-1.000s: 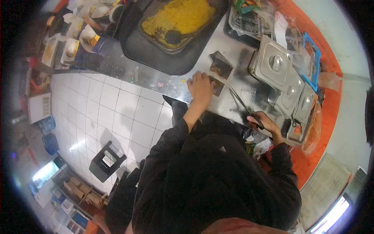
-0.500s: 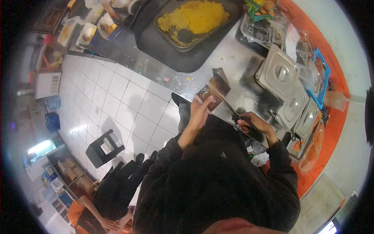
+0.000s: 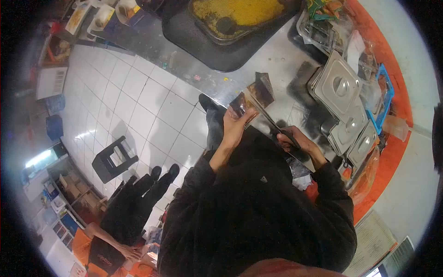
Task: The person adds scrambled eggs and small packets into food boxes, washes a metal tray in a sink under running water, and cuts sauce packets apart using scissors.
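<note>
My left hand [image 3: 235, 128] is closed on the lower left part of a shiny plastic packet [image 3: 263, 87] with dark brown contents. My right hand [image 3: 304, 144] grips the black handles of a pair of scissors [image 3: 292, 139]. Their long blades lie slantwise across the packet, pointing to the upper left. Both hands are in front of my body, close to the edge of a metal counter [image 3: 272, 55]. How much of the packet lies between the blades is hard to make out.
On the counter, a black tray [image 3: 184, 39] bears a pan [image 3: 210, 36] of yellow food. Stacked metal lids [image 3: 334, 94] and a blue basket [image 3: 384, 99] are at the right. A black stool [image 3: 107, 165] stands on the tiled floor; a seated person [image 3: 115, 221] is at lower left.
My view has shifted slightly, so the tray and stool appear displaced. The scissors still lie across the packet, and both hands keep their hold.
</note>
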`<act>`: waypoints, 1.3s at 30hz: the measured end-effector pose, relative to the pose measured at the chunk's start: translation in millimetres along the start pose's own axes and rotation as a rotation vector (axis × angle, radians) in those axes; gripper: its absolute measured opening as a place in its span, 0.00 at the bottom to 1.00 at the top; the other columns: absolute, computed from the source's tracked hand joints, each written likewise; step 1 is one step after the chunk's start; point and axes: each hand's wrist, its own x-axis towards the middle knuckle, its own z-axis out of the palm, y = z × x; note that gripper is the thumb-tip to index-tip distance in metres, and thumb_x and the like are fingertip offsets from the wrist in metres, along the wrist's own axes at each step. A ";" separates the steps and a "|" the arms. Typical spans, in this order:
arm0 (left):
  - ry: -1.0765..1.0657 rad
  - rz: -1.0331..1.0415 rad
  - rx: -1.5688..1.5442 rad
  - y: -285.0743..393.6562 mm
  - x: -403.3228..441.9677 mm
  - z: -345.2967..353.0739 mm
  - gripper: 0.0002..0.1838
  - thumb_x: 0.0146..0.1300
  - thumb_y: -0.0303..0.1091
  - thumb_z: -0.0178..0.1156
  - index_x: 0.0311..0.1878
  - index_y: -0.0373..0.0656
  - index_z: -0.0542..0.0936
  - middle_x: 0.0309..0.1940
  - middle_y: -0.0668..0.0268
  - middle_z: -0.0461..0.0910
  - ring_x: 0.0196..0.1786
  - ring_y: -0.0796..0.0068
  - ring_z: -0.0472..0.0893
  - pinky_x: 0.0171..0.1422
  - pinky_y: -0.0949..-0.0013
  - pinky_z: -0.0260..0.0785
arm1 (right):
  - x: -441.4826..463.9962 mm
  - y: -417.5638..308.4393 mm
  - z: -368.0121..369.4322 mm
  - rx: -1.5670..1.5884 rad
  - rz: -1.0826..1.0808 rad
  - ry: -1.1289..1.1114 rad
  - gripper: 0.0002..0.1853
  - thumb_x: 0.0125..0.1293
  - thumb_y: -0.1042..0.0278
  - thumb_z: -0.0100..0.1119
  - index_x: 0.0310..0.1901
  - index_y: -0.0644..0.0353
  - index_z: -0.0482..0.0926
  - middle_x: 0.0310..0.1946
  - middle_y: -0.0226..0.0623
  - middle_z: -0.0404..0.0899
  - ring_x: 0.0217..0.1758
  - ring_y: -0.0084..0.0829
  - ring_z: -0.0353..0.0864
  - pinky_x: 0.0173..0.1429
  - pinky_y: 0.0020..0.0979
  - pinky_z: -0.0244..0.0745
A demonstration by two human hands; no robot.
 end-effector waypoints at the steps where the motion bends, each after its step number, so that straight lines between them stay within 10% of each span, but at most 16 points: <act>1: -0.004 -0.016 0.021 3.9 -0.9 3.1 0.23 0.56 0.20 0.57 0.55 0.34 0.63 0.49 0.59 0.72 0.48 0.70 0.75 0.53 0.66 0.71 | -1.4 -0.8 -0.1 -0.039 0.010 0.030 0.23 0.55 0.45 0.60 0.28 0.61 0.71 0.19 0.26 0.67 0.20 0.18 0.68 0.24 0.22 0.64; 39: -0.060 -0.330 -0.008 30.8 -16.0 1.4 0.27 0.55 0.20 0.59 0.57 0.32 0.61 0.46 0.60 0.72 0.48 0.71 0.74 0.49 0.69 0.73 | 40.5 -38.0 20.2 -0.208 -0.043 0.081 0.24 0.53 0.45 0.62 0.28 0.63 0.74 0.17 0.27 0.68 0.20 0.18 0.67 0.25 0.21 0.62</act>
